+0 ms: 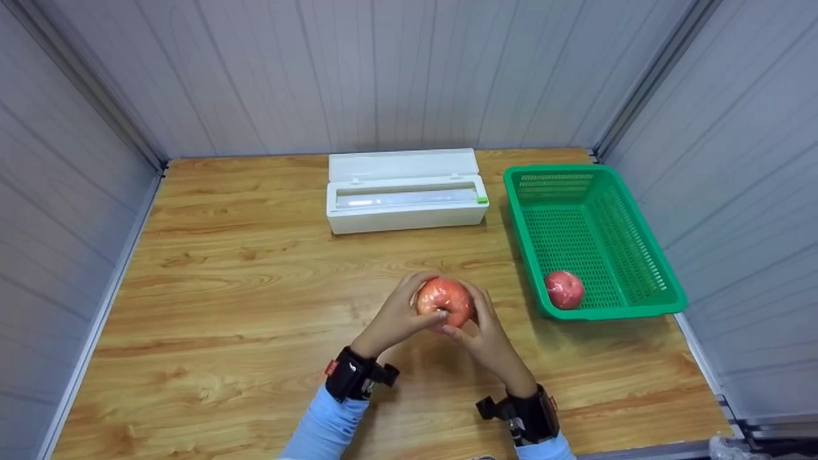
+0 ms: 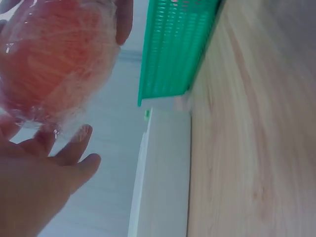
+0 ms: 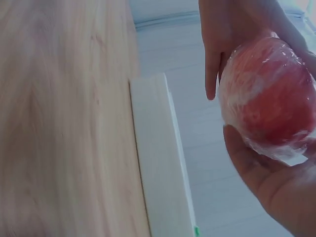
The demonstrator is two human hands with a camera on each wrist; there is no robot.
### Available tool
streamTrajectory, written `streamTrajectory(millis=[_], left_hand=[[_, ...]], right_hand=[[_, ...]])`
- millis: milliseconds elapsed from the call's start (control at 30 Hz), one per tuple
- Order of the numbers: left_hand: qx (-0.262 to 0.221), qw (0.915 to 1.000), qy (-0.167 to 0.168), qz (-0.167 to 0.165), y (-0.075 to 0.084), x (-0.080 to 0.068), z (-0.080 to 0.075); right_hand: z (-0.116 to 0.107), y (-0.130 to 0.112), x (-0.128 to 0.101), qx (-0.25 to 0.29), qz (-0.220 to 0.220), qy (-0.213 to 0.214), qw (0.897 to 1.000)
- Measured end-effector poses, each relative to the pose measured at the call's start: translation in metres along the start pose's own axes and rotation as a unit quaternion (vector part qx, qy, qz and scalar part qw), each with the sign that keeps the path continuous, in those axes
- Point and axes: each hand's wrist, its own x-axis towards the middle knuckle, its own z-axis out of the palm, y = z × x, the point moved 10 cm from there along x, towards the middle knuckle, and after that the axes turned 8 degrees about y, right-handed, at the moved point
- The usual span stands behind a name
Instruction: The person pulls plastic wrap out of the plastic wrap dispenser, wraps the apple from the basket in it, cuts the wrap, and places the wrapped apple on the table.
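both hands cupped around wrapped apple point(image 1: 444, 302), left hand point(image 1: 396, 319), right hand point(image 1: 484, 332), fingers curled

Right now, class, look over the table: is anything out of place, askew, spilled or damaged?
Nothing stands out. Both hands, left hand and right hand, hold a film-wrapped apple above the wooden table. Another wrapped apple lies in the green basket. The cling-film dispenser sits squarely, lid open.

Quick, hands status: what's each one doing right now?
Left hand: fingers curled round the film-wrapped apple, holding it.
Right hand: also cupping the same apple from the other side.
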Motion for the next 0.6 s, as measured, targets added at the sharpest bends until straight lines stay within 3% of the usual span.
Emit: streamTrajectory(millis=[200,367,500,600], left_hand=[[-0.003,0.9995,-0.03,0.002,0.006,0.012,0.019],[0.02,0.998,-0.051,0.032,0.02,0.034,0.045],[0.023,0.9945,-0.089,0.051,0.036,0.057,0.074],[0.016,0.9906,-0.122,0.06,0.048,0.073,0.093]], right_hand=[[-0.019,0.004,-0.001,-0.039,0.001,-0.003,0.999],[-0.047,-0.002,0.002,-0.078,-0.033,0.024,0.996],[-0.08,-0.012,0.009,-0.158,-0.069,0.074,0.982],[-0.103,-0.015,0.017,-0.22,-0.062,0.099,0.968]])
